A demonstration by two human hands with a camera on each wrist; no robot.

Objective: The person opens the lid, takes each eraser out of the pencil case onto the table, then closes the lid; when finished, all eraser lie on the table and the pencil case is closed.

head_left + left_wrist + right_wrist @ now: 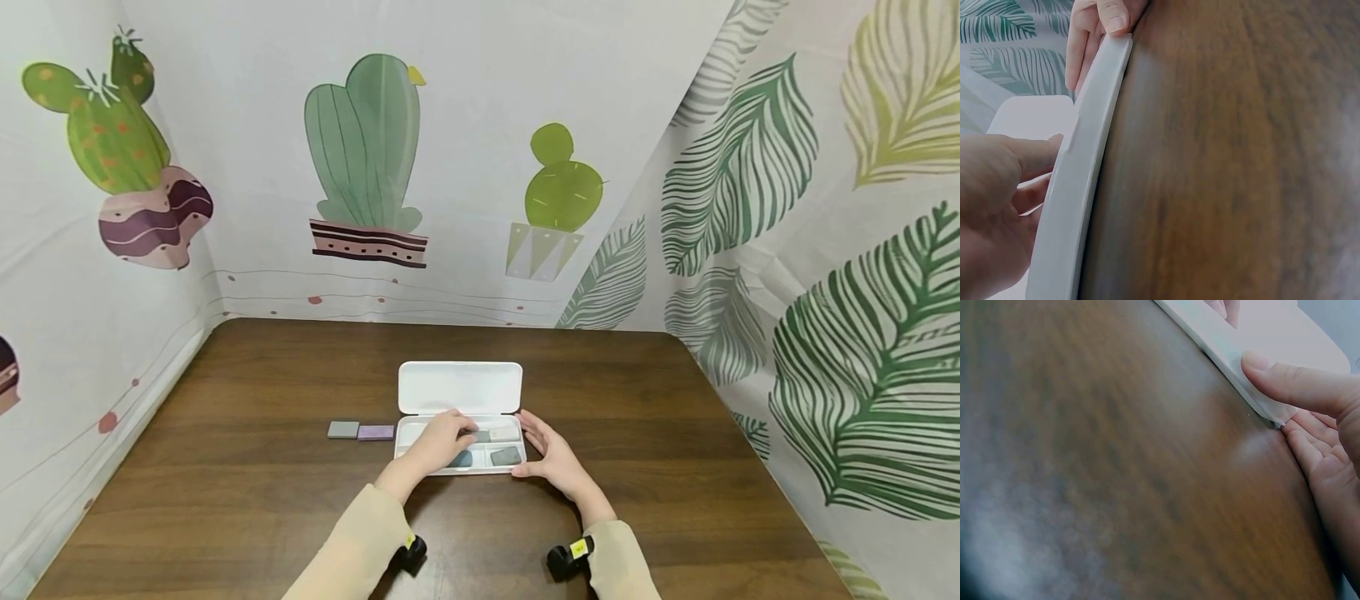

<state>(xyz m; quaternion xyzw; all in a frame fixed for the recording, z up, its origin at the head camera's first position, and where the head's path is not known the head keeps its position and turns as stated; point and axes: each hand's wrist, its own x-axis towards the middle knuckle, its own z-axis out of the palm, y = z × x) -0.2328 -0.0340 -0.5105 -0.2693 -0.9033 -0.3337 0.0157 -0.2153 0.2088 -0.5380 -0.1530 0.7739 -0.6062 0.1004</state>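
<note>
A white hinged case (461, 387) lies on the table, its lid raised at the back. Its divided tray holds several small blocks: a grey block (506, 456) at front right, a whitish block (505, 434) behind it, and a blue-grey block (462, 459) partly covered by my left hand. My left hand (435, 442) reaches into the tray with bent fingers; whether they pinch a block is hidden, also in the left wrist view. My right hand (553, 458) holds the case's right end, thumb on the front wall (1235, 372) and fingers along the side.
Left of the case, a grey block (343, 430) and a purple block (376, 432) lie end to end on the brown wooden table (247, 483). Printed cloth with cacti and leaves (465, 167) hangs behind and beside the table.
</note>
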